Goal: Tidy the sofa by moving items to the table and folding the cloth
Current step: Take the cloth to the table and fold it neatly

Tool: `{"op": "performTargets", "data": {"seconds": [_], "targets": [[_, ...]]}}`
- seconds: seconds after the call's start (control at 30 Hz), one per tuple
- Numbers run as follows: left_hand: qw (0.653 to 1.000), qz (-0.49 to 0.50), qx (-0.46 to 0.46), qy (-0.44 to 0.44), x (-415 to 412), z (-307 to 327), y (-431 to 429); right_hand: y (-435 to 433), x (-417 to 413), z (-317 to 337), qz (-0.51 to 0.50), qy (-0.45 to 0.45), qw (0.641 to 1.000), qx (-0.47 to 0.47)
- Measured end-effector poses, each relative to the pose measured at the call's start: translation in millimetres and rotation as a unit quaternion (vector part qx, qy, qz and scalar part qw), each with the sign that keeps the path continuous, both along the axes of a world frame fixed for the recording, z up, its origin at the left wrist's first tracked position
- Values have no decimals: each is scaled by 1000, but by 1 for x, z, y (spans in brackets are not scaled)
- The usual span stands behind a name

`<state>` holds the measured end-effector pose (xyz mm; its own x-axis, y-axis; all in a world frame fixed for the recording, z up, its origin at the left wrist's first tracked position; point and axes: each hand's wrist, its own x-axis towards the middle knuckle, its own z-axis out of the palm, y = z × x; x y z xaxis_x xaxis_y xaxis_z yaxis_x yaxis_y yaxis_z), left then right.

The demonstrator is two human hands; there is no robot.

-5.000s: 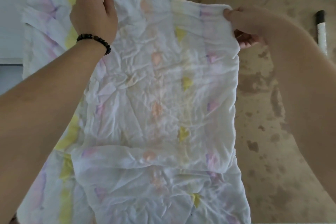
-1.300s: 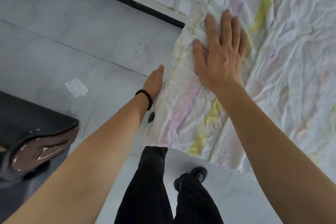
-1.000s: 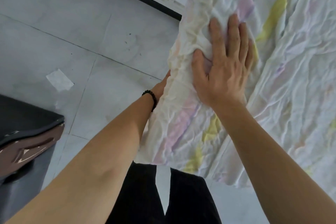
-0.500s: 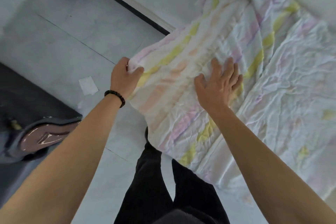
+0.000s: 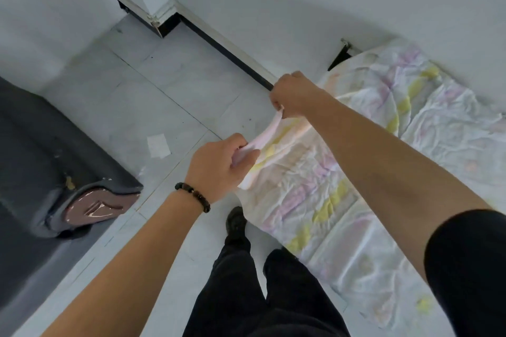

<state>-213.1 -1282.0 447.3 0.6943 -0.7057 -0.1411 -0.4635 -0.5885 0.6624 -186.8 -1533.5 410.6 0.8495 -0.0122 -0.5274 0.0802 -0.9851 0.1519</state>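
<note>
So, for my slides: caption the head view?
Left hand and right hand grip one edge of the pastel-striped cloth; dark sofa across the floor.

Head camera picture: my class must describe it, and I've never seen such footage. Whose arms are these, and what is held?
No machine: a person wears the camera on the head, looking down, so both arms reach in from below. The left hand, with a beaded bracelet, and the right hand each pinch the edge of a pale striped cloth; the rest lies spread out flat. On the tiled floor are a paper scrap and, at left, a dark grey sofa.
</note>
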Motion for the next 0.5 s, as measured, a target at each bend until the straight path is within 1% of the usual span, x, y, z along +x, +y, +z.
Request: {"op": "performTargets", "data": {"seconds": [0.07,0.13,0.2,0.23,0.3,0.33,0.4,0.47,0.5], "targets": [[999,19,20,18,-2,-2,3,-9,-12,10,-4,-22,1000,0],[997,14,69,5,-2,-4,3,-21,-28,20,-27,-41,999,3],[992,2,121,-24,-3,-5,1,-31,-45,29,-34,-30,999,-16],[990,3,136,-33,-3,-4,0,-35,-53,35,-16,-13,999,-39],[989,13,144,-29,-7,-1,-6,-40,-68,47,3,12,997,-79],[990,13,140,-21,-11,2,-9,-43,-76,53,-8,15,996,-87],[991,1,130,-6,-20,10,-17,-49,-91,67,-72,-7,995,-67],[992,-15,125,14,-31,21,-25,-57,-108,81,-143,-49,988,-23],[992,-22,126,18,-38,28,-29,-62,-116,88,-162,-68,984,-10]]}}
